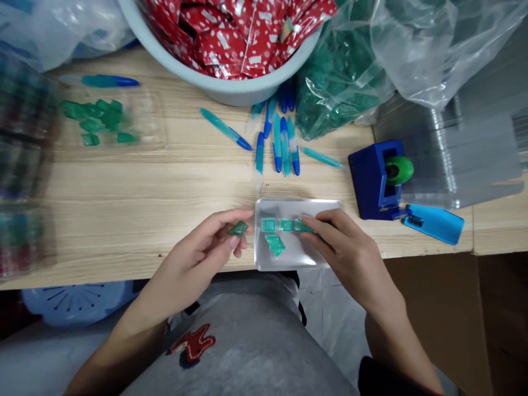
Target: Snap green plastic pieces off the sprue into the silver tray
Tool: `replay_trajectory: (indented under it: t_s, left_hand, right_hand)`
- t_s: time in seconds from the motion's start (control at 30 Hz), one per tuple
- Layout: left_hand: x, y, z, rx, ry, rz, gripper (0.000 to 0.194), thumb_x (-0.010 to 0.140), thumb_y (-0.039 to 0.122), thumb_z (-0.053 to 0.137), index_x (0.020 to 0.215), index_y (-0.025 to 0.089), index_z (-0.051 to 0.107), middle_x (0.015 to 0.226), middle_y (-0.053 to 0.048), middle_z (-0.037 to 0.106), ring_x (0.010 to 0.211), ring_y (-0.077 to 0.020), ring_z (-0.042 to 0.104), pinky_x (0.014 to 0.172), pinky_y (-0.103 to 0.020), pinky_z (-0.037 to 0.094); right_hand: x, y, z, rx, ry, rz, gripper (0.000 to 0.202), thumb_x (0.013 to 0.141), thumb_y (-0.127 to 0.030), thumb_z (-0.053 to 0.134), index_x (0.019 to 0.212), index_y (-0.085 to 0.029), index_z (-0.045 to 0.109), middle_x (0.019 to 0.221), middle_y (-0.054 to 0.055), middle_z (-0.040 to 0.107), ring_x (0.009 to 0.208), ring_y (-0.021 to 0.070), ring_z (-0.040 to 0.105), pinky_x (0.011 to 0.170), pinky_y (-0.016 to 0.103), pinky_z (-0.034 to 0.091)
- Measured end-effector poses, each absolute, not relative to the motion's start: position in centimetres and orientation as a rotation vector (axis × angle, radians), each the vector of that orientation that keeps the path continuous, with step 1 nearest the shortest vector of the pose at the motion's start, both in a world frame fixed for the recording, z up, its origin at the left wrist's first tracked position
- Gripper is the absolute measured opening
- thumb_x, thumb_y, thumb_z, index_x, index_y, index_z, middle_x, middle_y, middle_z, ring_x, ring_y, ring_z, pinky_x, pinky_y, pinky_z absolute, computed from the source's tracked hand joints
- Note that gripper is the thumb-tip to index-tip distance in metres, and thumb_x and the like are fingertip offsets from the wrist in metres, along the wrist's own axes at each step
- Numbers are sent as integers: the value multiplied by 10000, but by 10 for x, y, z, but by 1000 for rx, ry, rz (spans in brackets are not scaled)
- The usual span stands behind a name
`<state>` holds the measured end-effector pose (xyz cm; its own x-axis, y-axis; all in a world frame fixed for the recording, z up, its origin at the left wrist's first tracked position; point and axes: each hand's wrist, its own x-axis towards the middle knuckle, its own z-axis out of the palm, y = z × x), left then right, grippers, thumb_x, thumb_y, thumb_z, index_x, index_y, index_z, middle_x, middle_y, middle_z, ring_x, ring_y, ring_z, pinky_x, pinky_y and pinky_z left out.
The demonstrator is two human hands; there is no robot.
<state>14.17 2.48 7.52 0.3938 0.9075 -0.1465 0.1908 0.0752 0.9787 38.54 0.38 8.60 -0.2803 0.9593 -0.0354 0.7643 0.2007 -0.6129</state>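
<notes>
Smooth, glossy plastic tray [295, 257]

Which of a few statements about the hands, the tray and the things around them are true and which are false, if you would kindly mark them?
1. The left hand holds a translucent green piece in its fingers. True.
2. The grey-blue basin contains red packets with white spots. True.
3. The right hand is inside the grey-blue basin. False: its fingers are at a green block in the shallow clear plastic tray.
4. The blue tape dispenser carries a roll of green tape. True.
5. The blue smartphone lies to the left of the blue tape dispenser. False: it lies to the right.
</notes>
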Motion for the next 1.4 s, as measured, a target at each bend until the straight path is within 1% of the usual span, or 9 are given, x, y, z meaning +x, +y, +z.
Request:
replay_trajectory:
  t_s: [0.23, 0.33, 0.43, 0.53, 0.67, 0.83, 1.03, 1.2, 1.4]
  left_hand:
    - [146, 26, 77, 1277, 1097, 799, 230, 882, 92, 600, 1034, 247, 676, 771, 24, 690, 656, -91, 660, 614, -183, 563]
    - [146, 26, 75, 1217, 1038, 811, 276, 894, 108, 611, 1104, 270, 690, 849, 6, 734, 731, -109, 702, 686, -202, 592]
    - [151, 25, 76, 1100, 891, 799, 313, 921, 130, 595, 1173, 300, 665, 891, 10, 755, 778, -114, 726, 741, -208, 608]
    - [161, 23, 84, 1029, 852, 788, 281, 920, 139, 605, 1136, 308, 664, 869, 36, 752, 770, -98, 728, 729, -181, 604]
    - [175, 19, 94, 1180, 958, 847, 291, 869, 76, 641, 1059, 293, 674, 916, 49, 737, 799, -78, 715, 730, -144, 584]
    - [183, 16, 92, 1479, 946, 969, 312, 849, 53, 649, 1076, 267, 651, 1011, 9, 684, 985, -108, 659, 876, -194, 549]
    - [183, 16, 90, 1527, 909, 913, 347, 886, 94, 619, 1182, 274, 611, 984, -6, 618, 881, -111, 621, 819, -233, 541]
    - [185, 19, 96, 1436, 836, 851, 234, 871, 104, 645, 1057, 246, 632, 961, 1, 602, 886, -99, 614, 804, -196, 533]
    - [186, 21, 101, 1370, 768, 970, 179, 873, 55, 599, 930, 223, 581, 958, -16, 666, 915, -130, 645, 814, -258, 557]
  right_hand:
    - [380, 11, 85, -1701, -2387, 619, 250, 972, -230, 489, 1084, -134, 692, 913, 119, 635, 749, 216, 616, 587, 329, 468]
    - [383, 10, 88, -1641, -2180, 700, 237, 937, -217, 577, 1151, -165, 665, 922, 91, 647, 782, 193, 626, 647, 317, 499]
    - [380, 4, 94, -1587, -1835, 709, 176, 907, -166, 627, 1068, -215, 676, 862, 38, 661, 788, 152, 624, 684, 280, 508]
    - [367, -2, 102, -1490, -1625, 848, 105, 888, -152, 654, 959, -229, 665, 845, 1, 677, 788, 126, 624, 682, 250, 509]
    - [353, -7, 108, -1354, -1469, 1047, 112, 865, -150, 684, 935, -224, 637, 878, -24, 680, 822, 95, 629, 732, 215, 518]
    - [351, -11, 108, -1298, -1367, 1102, 156, 856, -122, 689, 955, -230, 634, 870, -41, 641, 842, 64, 608, 772, 175, 501]
    - [354, -13, 108, -1264, -1296, 1227, 146, 851, -94, 676, 912, -217, 628, 881, -39, 634, 847, 65, 599, 792, 185, 484]
    - [355, -11, 106, -1156, -1078, 1484, 122, 862, -96, 647, 865, -217, 631, 821, -49, 596, 758, 46, 561, 716, 162, 456]
    - [354, -9, 100, -1055, -808, 1658, 34, 879, -192, 667, 864, -223, 670, 820, -43, 587, 676, 33, 512, 634, 150, 431]
